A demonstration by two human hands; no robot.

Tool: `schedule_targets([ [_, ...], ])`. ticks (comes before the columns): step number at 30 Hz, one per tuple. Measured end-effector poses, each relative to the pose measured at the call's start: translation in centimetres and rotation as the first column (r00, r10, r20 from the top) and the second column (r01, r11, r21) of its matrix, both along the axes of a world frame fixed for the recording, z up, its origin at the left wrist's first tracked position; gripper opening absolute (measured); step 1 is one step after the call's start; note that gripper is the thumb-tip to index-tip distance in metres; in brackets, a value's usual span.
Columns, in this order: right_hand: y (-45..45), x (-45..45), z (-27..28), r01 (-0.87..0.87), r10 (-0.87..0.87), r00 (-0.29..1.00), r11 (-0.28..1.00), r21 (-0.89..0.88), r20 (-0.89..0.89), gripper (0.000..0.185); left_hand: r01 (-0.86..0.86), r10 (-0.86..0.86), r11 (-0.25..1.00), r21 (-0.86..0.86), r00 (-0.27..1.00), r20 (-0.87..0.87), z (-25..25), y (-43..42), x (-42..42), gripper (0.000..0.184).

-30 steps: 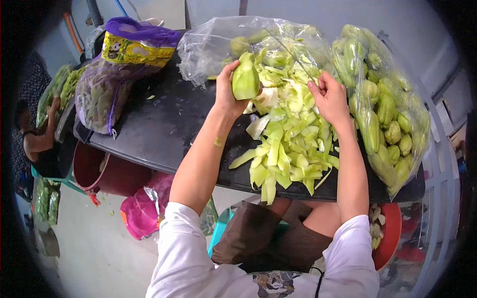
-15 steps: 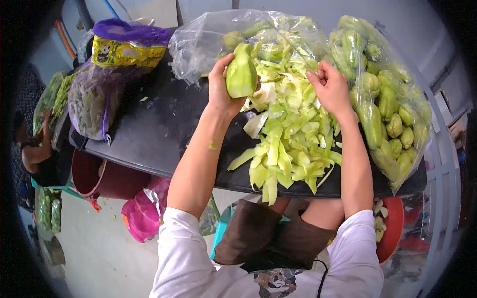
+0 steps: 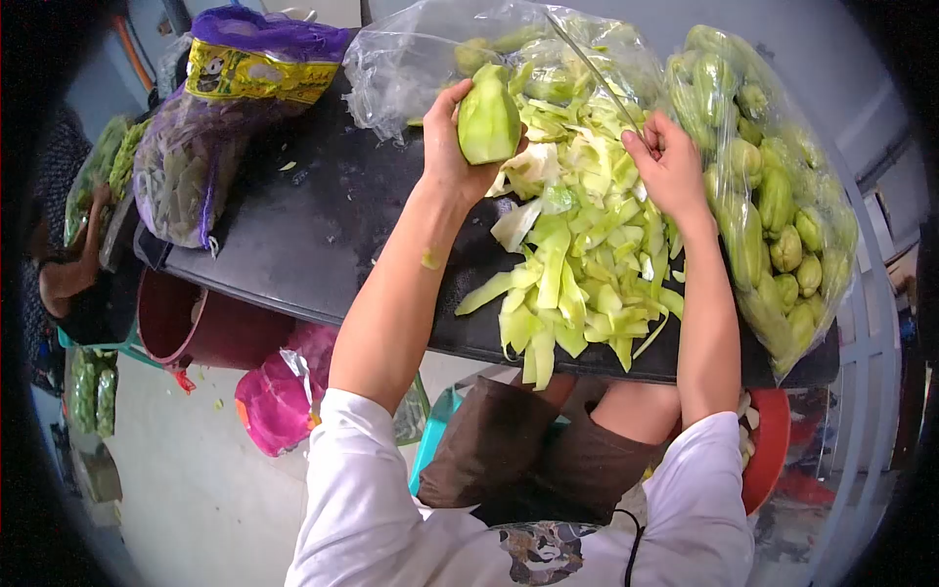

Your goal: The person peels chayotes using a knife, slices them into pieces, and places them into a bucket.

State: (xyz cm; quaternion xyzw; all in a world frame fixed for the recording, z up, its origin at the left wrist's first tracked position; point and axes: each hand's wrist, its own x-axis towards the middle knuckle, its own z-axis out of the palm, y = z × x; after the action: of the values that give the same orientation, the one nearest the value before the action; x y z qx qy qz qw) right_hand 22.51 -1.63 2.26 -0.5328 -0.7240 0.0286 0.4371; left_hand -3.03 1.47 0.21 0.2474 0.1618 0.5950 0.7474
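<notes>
In the head view, a pile of pale green peels (image 3: 587, 264) is lying loose on a dark table (image 3: 323, 225), and some strips are hanging over the table's near edge. Just beyond the pile's upper left side, the left hand (image 3: 452, 161) is curling around 1 peeled green vegetable (image 3: 489, 115), with the thumb lying along its side and the palm supporting it from below. The vegetable is standing nearly upright in this grip, its narrower end pointing up. Over the pile's upper right side, the right hand (image 3: 670, 166) is pinching 1 knife (image 3: 594, 73) between thumb and bent fingers. The blade is slanting up and away to the left, well apart from the vegetable.

Behind the pile, a clear plastic bag (image 3: 406, 64) is sprawling with green vegetables showing inside. To the pile's right, a second clear bag (image 3: 778, 196) is bulging with unpeeled green ones. Well to the pile's left, a purple net bag (image 3: 186, 186) with a yellow label is resting at the table's end, and farther left another person (image 3: 68, 284) is reaching toward bagged greens. Below and right of the pile, a red tub (image 3: 768, 455) is holding pale pieces.
</notes>
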Motion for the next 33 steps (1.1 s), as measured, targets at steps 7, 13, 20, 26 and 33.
schedule_targets([
  [7,-0.2,1.2,0.2,-0.002,0.002,1.000,1.000,0.028,-0.016,0.039,0.032,-0.032,0.999,-0.034,0.999,0.021,-0.7,0.4,-0.1,0.045],
  [13,-0.8,1.5,1.1,0.055,-0.057,0.998,0.996,-0.072,-0.021,0.030,0.007,-0.007,0.999,-0.044,1.000,0.000,-0.3,0.1,0.0,0.042],
  [20,-0.4,1.6,1.4,0.095,-0.093,0.995,0.990,-0.099,0.028,0.032,0.019,-0.017,0.999,-0.039,0.999,0.049,-0.2,0.3,0.0,0.044],
  [26,1.1,3.3,-0.1,0.118,-0.115,0.993,0.987,-0.108,0.042,0.029,-0.007,0.022,0.996,-0.093,0.986,0.163,-0.8,0.4,0.0,0.041],
  [33,1.8,3.1,-0.1,0.018,-0.059,0.980,0.978,-0.209,-0.193,0.032,-0.048,0.063,0.995,-0.084,0.980,0.188,-1.0,1.1,-0.3,0.037],
])
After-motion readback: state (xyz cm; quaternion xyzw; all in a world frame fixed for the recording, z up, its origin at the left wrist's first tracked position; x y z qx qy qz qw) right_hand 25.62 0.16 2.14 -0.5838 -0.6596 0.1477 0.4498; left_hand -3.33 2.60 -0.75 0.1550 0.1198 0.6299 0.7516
